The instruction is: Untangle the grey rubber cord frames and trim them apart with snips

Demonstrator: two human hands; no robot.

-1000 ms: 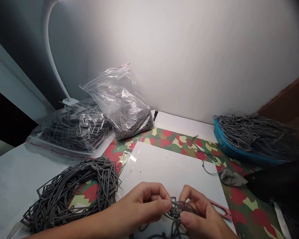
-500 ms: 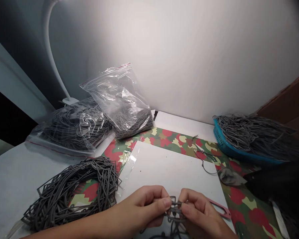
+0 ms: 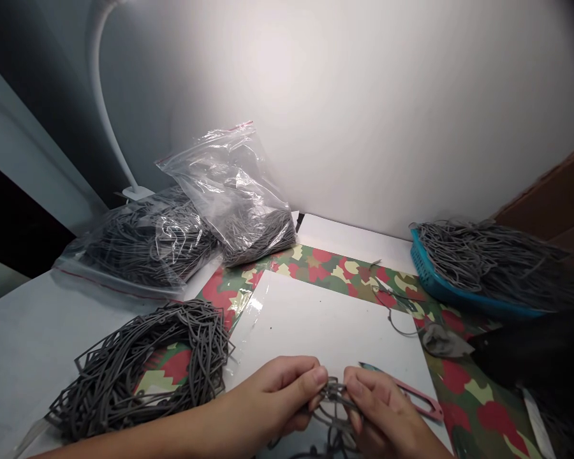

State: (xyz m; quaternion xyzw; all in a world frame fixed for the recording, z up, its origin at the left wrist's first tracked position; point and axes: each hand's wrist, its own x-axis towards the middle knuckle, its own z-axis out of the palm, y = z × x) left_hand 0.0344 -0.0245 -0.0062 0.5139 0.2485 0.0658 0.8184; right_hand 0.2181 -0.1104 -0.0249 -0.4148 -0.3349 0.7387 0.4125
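My left hand (image 3: 287, 389) pinches one side of a thin dark grey rubbery frame-like piece (image 3: 333, 398) between thumb and fingers. On the other side, my right hand (image 3: 382, 405) grips the same piece with thumb and forefinger. The piece has curved and straight strands; its full shape is partly hidden by the fingers. Below it, more grey loops (image 3: 337, 440) show at the bottom edge, over the white board (image 3: 310, 325). Behind my right hand lies a pink-handled tool (image 3: 430, 408) with a dark pointed tip.
A ring-shaped heap of grey strips (image 3: 100, 382) lies at left. Behind it stand two clear plastic bags (image 3: 138, 248) (image 3: 229, 172) of grey strands. A blue basket (image 3: 423, 271) heaped with strands is at right. A white lamp neck (image 3: 98, 95) rises at back left.
Between my fingers the grey piece has turned, and a rounded loop now shows. My right hand has tilted slightly, uncovering the pink-handled tool's dark tip.
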